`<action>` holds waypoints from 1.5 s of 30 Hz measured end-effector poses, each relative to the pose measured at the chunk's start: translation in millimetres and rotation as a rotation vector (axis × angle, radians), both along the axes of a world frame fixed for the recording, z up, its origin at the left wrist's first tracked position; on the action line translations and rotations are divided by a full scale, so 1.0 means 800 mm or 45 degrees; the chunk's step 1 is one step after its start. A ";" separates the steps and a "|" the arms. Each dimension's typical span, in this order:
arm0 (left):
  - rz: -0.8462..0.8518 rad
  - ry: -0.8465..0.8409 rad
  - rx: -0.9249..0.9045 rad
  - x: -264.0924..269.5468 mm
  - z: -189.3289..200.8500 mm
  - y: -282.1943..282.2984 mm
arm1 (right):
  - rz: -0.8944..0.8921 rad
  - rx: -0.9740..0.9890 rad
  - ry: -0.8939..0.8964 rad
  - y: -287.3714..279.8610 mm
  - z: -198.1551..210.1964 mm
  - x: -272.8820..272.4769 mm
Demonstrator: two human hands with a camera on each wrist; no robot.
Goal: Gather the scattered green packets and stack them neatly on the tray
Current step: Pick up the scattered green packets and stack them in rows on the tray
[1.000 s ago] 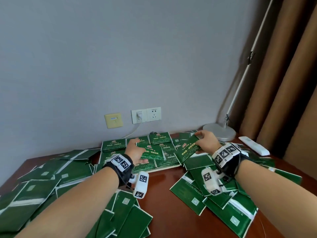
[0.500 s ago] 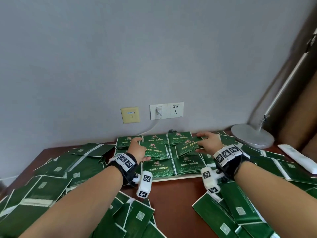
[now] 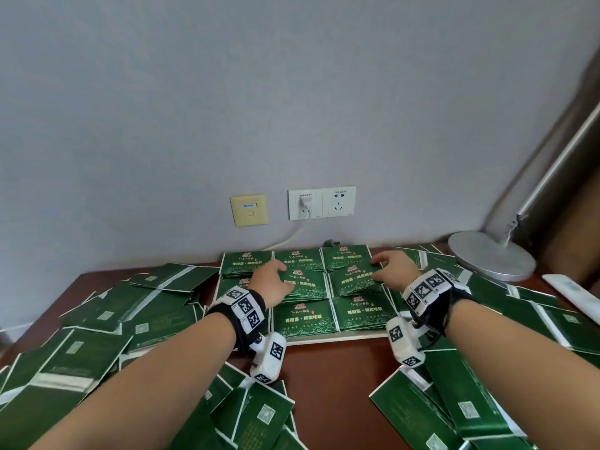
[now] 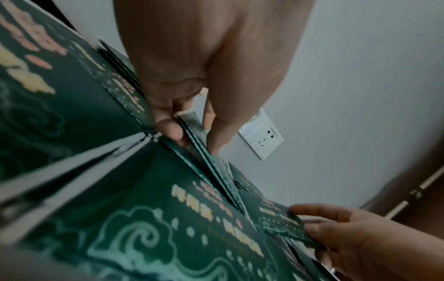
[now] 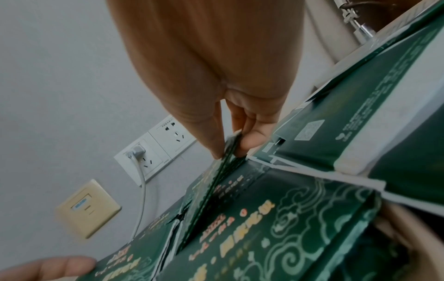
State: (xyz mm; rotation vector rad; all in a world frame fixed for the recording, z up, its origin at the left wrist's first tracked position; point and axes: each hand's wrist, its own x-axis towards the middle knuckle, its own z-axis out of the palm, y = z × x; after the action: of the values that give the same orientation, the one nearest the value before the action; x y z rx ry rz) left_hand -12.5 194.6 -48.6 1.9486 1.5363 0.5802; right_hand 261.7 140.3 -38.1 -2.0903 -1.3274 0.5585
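A white tray [image 3: 344,335] by the wall carries green packets laid face up in rows. My left hand [image 3: 274,279] rests over the middle of the tray; in the left wrist view its thumb and fingers [image 4: 168,131] pinch the edge of a thin packet stack [image 4: 211,167]. My right hand [image 3: 388,266] grips another green packet [image 3: 354,280] over the tray's middle right place. Thumb and finger pinch that packet's edge [image 5: 230,152] in the right wrist view. Scattered packets lie face down to the left [image 3: 97,323], right [image 3: 552,323] and front [image 3: 256,414].
A brown table [image 3: 328,371] holds everything. A round silver lamp base [image 3: 490,259] stands at the back right, with a white remote [image 3: 571,289] beside it. Wall sockets [image 3: 321,203] with a plugged cable sit just behind the tray.
My right hand has carried its packet leftward from the right pile to over the tray. My left hand stayed at the tray's middle. The head view has swung toward the tray.
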 end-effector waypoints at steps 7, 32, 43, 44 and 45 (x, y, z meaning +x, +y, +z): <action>-0.037 0.353 0.100 -0.002 -0.001 -0.002 | 0.085 -0.146 -0.283 -0.006 0.001 -0.008; -0.435 0.665 0.068 0.029 -0.001 -0.020 | 0.392 -0.328 -0.494 -0.019 -0.004 -0.036; -0.444 0.576 0.181 0.033 0.037 -0.054 | 0.294 -0.159 -0.416 -0.063 0.044 -0.035; -0.445 0.563 0.198 0.035 0.042 -0.060 | 0.300 -0.148 -0.413 -0.071 0.050 -0.033; -0.450 0.550 0.214 0.037 0.047 -0.065 | 0.300 -0.138 -0.414 -0.080 0.056 -0.031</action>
State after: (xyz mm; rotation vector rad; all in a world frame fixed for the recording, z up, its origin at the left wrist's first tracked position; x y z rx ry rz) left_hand 17.1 142.3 -10.7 2.5254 1.3595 0.1444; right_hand 236.8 76.4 6.7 -2.1944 -1.7798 0.4051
